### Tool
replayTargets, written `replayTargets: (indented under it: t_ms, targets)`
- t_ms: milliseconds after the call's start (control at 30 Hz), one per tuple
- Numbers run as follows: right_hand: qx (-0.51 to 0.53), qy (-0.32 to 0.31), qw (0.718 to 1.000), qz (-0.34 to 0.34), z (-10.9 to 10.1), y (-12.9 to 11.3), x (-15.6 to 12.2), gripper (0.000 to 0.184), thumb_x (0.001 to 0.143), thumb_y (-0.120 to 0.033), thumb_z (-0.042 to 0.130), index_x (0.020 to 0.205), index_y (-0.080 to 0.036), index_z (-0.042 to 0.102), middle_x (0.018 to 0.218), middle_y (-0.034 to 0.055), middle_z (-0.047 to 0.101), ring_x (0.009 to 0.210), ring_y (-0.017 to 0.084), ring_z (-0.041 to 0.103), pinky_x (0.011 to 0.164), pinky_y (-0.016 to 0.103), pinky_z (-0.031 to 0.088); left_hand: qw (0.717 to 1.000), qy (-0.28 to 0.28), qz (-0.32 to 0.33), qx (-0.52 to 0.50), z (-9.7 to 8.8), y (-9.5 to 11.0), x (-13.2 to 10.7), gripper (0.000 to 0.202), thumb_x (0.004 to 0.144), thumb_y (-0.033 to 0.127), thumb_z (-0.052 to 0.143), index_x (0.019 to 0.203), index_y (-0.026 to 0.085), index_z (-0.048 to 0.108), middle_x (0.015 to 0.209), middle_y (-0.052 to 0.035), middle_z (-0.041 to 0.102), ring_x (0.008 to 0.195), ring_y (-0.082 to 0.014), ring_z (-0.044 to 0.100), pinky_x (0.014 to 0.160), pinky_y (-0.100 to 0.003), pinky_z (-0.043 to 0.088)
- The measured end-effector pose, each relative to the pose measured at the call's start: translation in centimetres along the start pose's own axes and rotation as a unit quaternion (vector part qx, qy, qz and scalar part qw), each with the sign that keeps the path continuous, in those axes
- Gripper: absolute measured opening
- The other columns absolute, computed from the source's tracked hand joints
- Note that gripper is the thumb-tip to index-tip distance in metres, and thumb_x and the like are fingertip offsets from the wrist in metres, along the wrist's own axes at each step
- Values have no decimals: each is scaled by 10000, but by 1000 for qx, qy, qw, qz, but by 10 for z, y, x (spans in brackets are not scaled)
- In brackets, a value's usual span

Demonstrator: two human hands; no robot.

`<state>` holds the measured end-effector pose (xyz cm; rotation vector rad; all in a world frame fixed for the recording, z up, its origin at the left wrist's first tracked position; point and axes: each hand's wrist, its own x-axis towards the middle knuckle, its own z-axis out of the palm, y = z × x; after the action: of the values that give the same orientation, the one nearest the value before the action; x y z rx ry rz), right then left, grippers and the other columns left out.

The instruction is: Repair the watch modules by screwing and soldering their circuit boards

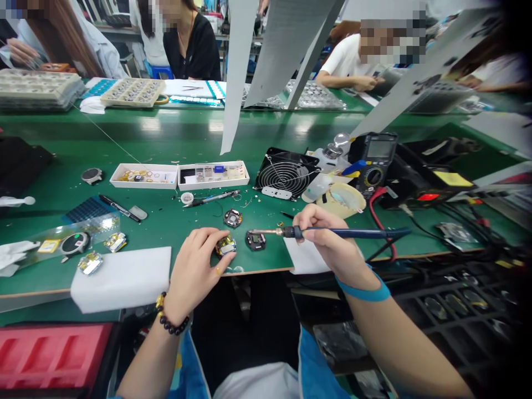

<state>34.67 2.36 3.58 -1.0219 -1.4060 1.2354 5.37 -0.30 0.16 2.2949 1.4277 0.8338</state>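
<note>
A green worktop [195, 130] fills the view, with other people seated along its far side, one in a black top [203, 50] at 11 o'clock. The left hand [197, 260] pinches a gold-and-silver module [225, 247] between thumb and fingers, near the worktop's front edge. Taking that module as the clock's centre, a dark disc [256, 241] lies just beside it at 3 o'clock, a second disc [233, 218] between 12 and 1, a fan [285, 177] between 1 and 2, and white foam [124, 282] between 8 and 9. The right hand [326, 238] is closed round an iron [349, 233] like a pen; its tip [261, 231] points to 9 o'clock over the disc's far edge. Whether it touches, I cannot tell.

To work well here, I would steady the right wrist, bring the tip in low and keep any contact brief. The disc has no finger on it, so a light touch should stop it sliding. The left hand's fingers are near the hot end and best kept back, with the module level.
</note>
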Motion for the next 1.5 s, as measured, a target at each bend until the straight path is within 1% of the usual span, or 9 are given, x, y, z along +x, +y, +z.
replayTargets:
  t_ms: [167,467,600,700,867,1000,1133,1267,1500]
  targets:
    - [10,9,1000,-13,2,5,-3,78,831,-248,676,849,-209,611,699,4,601,668,182,527,648,307,373,999,10,7,-42,1,-1,0,335,984,265,719,1282,247,568,1237,-54,634,1152,-240,615,1008,-398,507]
    - [20,19,999,-25,-2,10,-10,90,850,-267,687,861,-210,618,728,1,603,676,174,539,663,306,393,999,13,7,-35,2,-1,-1,336,981,267,726,1286,257,585,1196,-51,653,1093,-241,634,968,-400,521]
    - [11,3,1000,-19,4,11,-16,104,865,-279,681,863,-212,602,750,-2,591,683,168,529,643,295,381,1000,11,14,-6,3,-3,-1,421,958,342,758,1331,243,590,1195,-67,652,1073,-259,635,953,-416,525]
    - [-20,-5,1000,-15,12,10,-22,112,871,-282,679,863,-212,591,764,-1,573,676,160,499,608,285,359,1000,-4,23,-10,0,-6,-2,505,960,412,750,1399,241,569,1238,-80,645,1119,-272,623,984,-426,521]
    - [-68,-17,997,-35,19,4,-33,83,913,-272,637,886,-221,578,736,-16,534,629,146,472,568,272,352,998,-34,24,-57,-7,-9,-5,505,1009,316,657,1490,278,510,1298,-74,620,1206,-253,597,1043,-398,501]
    - [-142,-39,986,-73,23,-2,-42,44,934,-227,601,898,-229,576,717,-26,528,622,140,490,570,260,377,997,-33,0,-63,-8,-8,-6,428,988,309,696,1401,286,588,1240,-62,600,1143,-236,612,1001,-377,508]
    - [-204,-42,971,-116,32,-7,-44,77,901,-154,578,900,-230,569,723,-34,544,618,125,504,581,240,403,996,-29,-17,-85,-8,-7,-5,383,950,282,759,1309,283,626,1176,-39,583,1081,-214,616,960,-352,513]
    - [-211,-50,966,-139,40,-11,-42,84,887,-147,570,893,-229,557,705,-41,539,602,119,504,572,233,409,994,-26,-19,-104,-9,-7,-5,393,936,256,774,1296,291,620,1153,-30,572,1075,-206,606,956,-341,510]
    - [-219,-58,964,-138,44,-13,-39,87,874,-141,562,879,-226,551,680,-44,525,578,119,489,554,238,397,994,-24,-14,-104,-8,-7,-7,389,938,236,760,1295,281,613,1166,-39,573,1083,-215,608,955,-344,508]
